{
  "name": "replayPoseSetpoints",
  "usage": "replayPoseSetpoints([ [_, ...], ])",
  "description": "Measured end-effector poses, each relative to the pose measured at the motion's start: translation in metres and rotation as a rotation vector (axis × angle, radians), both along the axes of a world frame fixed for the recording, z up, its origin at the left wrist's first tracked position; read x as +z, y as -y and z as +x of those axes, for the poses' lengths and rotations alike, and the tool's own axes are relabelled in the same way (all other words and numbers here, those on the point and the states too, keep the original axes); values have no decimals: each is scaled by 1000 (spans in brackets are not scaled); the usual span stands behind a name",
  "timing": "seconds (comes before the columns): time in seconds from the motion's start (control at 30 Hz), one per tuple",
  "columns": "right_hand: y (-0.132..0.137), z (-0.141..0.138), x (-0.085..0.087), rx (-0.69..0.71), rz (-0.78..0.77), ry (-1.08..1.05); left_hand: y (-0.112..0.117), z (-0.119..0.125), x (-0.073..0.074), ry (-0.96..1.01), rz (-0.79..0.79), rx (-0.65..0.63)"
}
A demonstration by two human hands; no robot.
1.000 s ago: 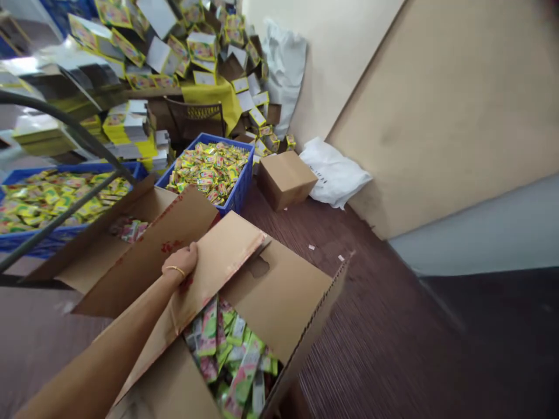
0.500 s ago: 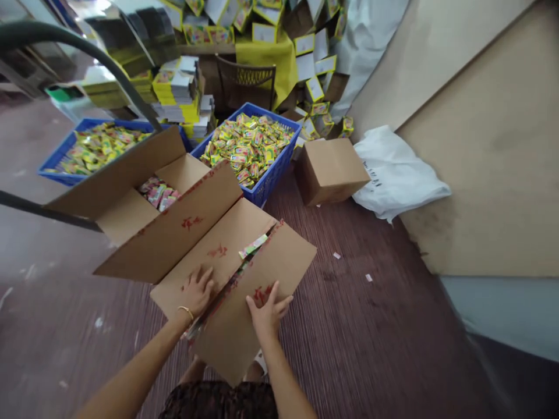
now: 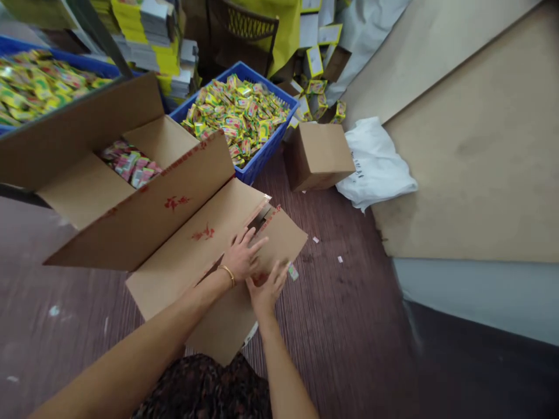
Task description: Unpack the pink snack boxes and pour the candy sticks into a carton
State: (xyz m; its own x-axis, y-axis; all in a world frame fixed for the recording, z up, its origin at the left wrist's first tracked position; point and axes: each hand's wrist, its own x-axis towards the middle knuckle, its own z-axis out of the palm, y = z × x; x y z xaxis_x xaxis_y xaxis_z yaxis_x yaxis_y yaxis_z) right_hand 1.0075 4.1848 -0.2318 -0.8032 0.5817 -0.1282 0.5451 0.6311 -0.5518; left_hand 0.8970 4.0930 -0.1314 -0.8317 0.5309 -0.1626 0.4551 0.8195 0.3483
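A brown cardboard box point(image 3: 192, 262) with red print lies in front of me, its two top flaps folded down and meeting along a seam. My left hand point(image 3: 242, 256), with a gold bangle at the wrist, lies flat with fingers spread across that seam. My right hand point(image 3: 266, 288) presses flat on the right flap just beside it, fingers apart. A small packet point(image 3: 292, 272) sticks out at the flap's right edge.
A second open box point(image 3: 87, 192) holding pink packets stands at the left. Two blue crates point(image 3: 257, 163) full of yellow-green packets sit behind, with stacked flat cartons point(image 3: 152, 35) beyond. A small closed carton point(image 3: 317, 154) and a white bag point(image 3: 375, 163) lie by the leaning board.
The box went from open, with packets showing, to closed. My right hand came in onto the right flap. Both hands have moved closer together over the seam.
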Motion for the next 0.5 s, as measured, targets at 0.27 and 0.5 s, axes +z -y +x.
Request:
replayPoseSetpoints([
  [0.27, -32, -36, -12, 4, -6, 37, 59, 42, -61, -166, -78, -127],
  [0.5, -14, -19, -8, 58, -28, -77, 56, 42, -61, -177, -79, 129],
])
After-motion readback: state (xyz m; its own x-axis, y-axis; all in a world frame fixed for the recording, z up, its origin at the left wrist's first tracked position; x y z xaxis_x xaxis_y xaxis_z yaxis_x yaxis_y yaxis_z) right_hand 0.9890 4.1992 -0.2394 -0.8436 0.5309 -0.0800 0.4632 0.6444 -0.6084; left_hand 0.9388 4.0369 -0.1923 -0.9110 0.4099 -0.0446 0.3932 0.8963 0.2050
